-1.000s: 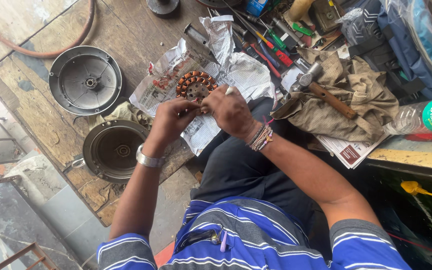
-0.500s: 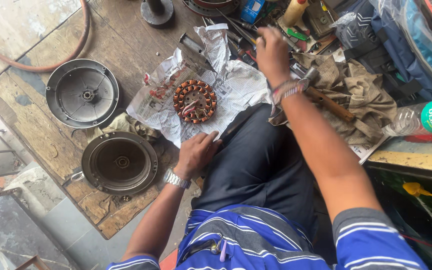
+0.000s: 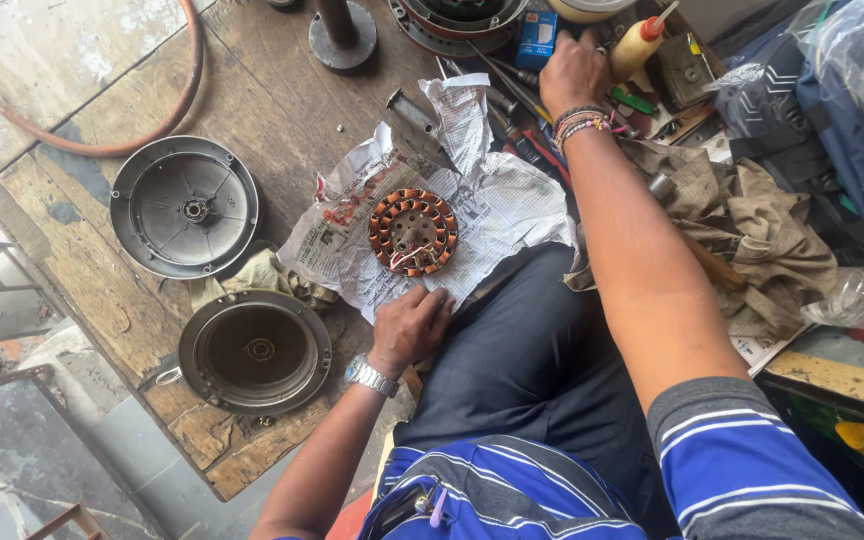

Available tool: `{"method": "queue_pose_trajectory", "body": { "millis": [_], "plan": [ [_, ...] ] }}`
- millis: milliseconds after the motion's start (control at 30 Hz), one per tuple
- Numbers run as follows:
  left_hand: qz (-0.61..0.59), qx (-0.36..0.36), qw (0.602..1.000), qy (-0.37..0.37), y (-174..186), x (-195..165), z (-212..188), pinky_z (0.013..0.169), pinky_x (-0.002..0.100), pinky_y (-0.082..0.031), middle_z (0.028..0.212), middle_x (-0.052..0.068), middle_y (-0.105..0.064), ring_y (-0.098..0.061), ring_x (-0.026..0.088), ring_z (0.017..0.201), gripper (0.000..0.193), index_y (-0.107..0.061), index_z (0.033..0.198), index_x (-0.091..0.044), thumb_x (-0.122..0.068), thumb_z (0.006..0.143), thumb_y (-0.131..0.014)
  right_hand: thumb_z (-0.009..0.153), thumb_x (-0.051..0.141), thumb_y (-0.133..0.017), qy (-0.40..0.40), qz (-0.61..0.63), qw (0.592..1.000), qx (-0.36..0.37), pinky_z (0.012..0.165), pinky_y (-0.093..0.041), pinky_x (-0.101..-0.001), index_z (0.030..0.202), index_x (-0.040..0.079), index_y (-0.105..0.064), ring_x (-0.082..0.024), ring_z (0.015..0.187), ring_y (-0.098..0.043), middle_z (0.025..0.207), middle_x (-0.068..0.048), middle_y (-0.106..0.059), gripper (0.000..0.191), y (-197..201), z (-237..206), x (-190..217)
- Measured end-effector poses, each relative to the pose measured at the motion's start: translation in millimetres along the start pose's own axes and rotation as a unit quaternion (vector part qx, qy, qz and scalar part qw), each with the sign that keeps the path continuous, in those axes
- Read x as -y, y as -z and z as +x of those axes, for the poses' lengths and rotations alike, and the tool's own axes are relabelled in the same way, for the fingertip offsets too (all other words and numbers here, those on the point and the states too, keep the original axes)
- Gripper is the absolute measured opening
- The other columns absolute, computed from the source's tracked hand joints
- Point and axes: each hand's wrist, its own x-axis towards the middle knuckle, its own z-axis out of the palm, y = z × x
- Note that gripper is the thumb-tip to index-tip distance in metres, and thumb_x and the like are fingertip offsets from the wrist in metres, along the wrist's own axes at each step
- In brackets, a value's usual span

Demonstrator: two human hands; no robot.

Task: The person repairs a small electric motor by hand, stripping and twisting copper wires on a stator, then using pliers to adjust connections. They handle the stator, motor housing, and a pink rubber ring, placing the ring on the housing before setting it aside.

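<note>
head view: left hand (image 3: pixel 407 325) rests on newspaper (image 3: pixel 512 215) beside stator (image 3: pixel 413 231).

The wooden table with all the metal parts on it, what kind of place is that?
Probably a small repair workshop for fan motors: a copper-wound motor coil lies on newspaper, two round metal covers sit nearby, and screwdrivers are piled up.

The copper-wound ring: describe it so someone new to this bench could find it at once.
Start at the wooden bench and find the crumpled newspaper at its near edge, just above the left hand. The copper-wound ring lies flat in the middle of that paper. Unlike the two plain grey metal round covers to its left, it is smaller, wrapped in orange-brown coils, with a holed metal centre.
</note>
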Motion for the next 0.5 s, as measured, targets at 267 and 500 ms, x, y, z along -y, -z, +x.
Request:
{"method": "queue_pose_trajectory", "body": {
  "millis": [267, 500],
  "plan": [
    [0.015, 0.008, 1.000, 0.008, 0.6, -1.0, 1.5, 0.050, 0.040, -0.050, 0.078, 0.007, -0.057, -0.063, 0.026, 0.057, 0.013, -0.070, 0.097, -0.013, -0.026, 0.095, -0.071, 0.097, 0.019, -0.058, -0.015, -0.109, 0.993, 0.037, 0.085, -0.054, -0.0492, 0.111, 0.006, -0.074, -0.041, 0.109, -0.061, 0.127, -0.021, -0.059, 0.025, -15.7, -0.3, -2.4],
    [0.010, 0.004, 1.000, 0.007, -0.2, -0.3, 0.6, 0.051, 0.039, -0.051, 0.079, 0.007, -0.058, -0.063, 0.026, 0.058, 0.013, -0.070, 0.098, -0.012, -0.024, 0.095, -0.070, 0.106, 0.041, -0.059, 0.009, -0.084, 0.993, 0.082, 0.093, -0.053, -0.0490, 0.117, 0.010, -0.075, -0.036, 0.115, -0.063, 0.129, -0.018, -0.060, 0.036, 3.6, -25.7, -13.2]
  ]
}}
